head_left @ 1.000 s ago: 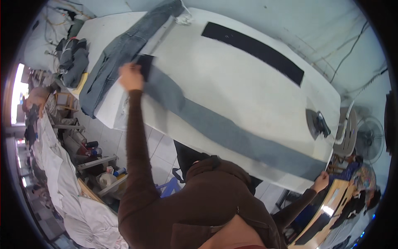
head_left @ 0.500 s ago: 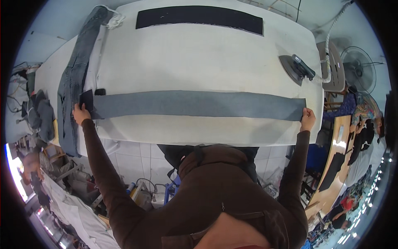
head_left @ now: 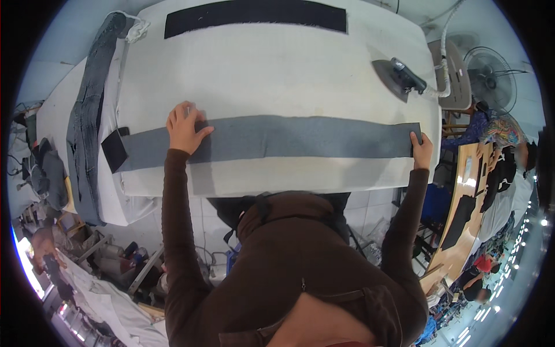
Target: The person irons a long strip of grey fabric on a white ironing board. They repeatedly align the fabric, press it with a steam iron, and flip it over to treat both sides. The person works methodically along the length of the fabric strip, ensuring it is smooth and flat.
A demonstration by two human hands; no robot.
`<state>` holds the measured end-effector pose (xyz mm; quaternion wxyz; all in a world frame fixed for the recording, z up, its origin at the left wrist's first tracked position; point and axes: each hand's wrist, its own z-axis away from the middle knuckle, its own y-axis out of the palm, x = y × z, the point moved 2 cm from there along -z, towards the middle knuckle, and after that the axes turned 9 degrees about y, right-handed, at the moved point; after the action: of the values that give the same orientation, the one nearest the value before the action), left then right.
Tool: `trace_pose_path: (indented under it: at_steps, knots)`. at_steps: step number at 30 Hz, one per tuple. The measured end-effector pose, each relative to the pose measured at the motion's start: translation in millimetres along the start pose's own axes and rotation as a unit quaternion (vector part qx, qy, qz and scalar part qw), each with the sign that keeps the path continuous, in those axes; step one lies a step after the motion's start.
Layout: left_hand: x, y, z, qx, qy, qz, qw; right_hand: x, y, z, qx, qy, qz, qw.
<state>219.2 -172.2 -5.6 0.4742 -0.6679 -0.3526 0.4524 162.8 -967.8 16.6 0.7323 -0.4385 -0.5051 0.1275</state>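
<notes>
A long grey-blue strip of fabric lies across the white padded ironing table. At its right end, my right hand pinches the edge between thumb and fingers. Over the left part of the strip is my left hand, fingers apart and holding nothing; whether it touches the cloth I cannot tell. The strip's left end is turned over into a dark flap. A small black object beside that end is partly hidden.
An iron with a wrapped hose rests at the table's right. A black fabric panel lies along the far edge, and a folded grey denim piece along the left. A fan stands beyond the right; people sit at a wooden bench.
My left hand has let go of the strip's left end and moved right, over the cloth. The right hand keeps its hold. The view has shifted slightly.
</notes>
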Motion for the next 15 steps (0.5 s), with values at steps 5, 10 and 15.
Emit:
trace_pose_path:
  at_steps: [5,10,15]
  knots:
    - [2.2,4.1,-0.8,0.045,-0.122,0.031,0.991,1.1,-10.3,2.8,-0.076,-0.029,0.056,0.995]
    - [-16.7,4.5,2.4,-0.036,-0.108,-0.027,0.993,-35.7,29.8,-3.8,-0.08,-0.017,0.053,0.995]
    - [-125.4,26.8,-9.3,-0.101,0.05,0.038,0.993,-36.1,25.8,3.8,-0.1,0.018,0.063,0.993]
